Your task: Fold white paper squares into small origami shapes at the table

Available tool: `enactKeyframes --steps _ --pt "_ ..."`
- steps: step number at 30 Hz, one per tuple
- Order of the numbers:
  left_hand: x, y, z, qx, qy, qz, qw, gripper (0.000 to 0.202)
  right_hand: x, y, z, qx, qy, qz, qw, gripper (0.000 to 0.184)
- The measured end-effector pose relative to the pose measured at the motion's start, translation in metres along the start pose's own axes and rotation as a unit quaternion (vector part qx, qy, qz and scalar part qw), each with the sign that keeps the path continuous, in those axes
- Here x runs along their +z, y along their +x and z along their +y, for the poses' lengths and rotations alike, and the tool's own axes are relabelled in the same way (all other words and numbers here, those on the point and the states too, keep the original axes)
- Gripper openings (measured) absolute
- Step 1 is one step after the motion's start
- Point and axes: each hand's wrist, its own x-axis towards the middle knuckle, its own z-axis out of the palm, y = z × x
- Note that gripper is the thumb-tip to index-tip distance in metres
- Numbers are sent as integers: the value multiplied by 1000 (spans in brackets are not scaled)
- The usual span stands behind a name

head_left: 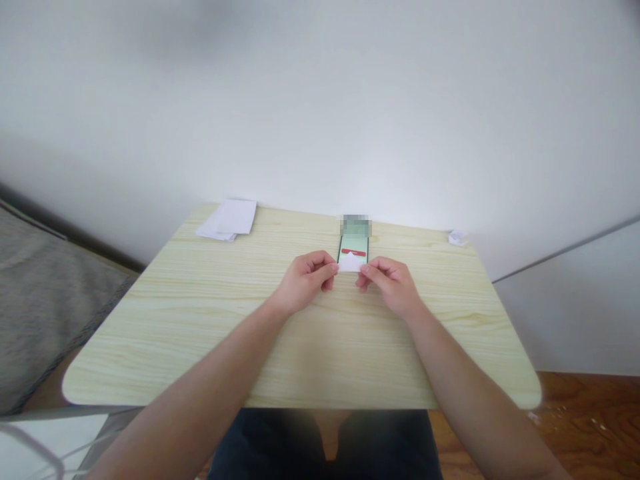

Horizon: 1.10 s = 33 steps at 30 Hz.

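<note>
A small piece of folded white paper (350, 264) with a pointed top is held up between my two hands over the middle of the table. My left hand (311, 277) pinches its left corner between thumb and fingers. On the other side, my right hand (389, 280) pinches the right corner in the same way. Just behind the paper lies a phone (353, 243) with its screen lit pale green and a red bar across it. The paper covers the phone's lower end, and the top of the phone is blurred out.
The light wood table (200, 320) stands against a white wall (320, 120). White paper sheets (233, 218) lie in a stack at its back left. A crumpled bit of white paper (457, 237) sits at the back right corner. Grey fabric (55, 293) is beyond the left edge.
</note>
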Motion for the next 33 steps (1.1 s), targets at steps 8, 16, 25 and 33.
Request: enactKeyframes --steps 8,16,25,33 --pt "3 2 -3 -10 -113 -28 993 35 1 -3 -3 18 -1 -45 999 26" --pt "5 1 -5 -63 -153 -43 985 27 5 -1 6 8 51 -29 998 34" --pt "7 1 -4 -108 -227 -62 966 18 10 -5 4 -27 91 -46 994 41" --pt "7 1 -2 -116 -241 -59 962 19 9 -7 2 -27 86 -59 994 39"
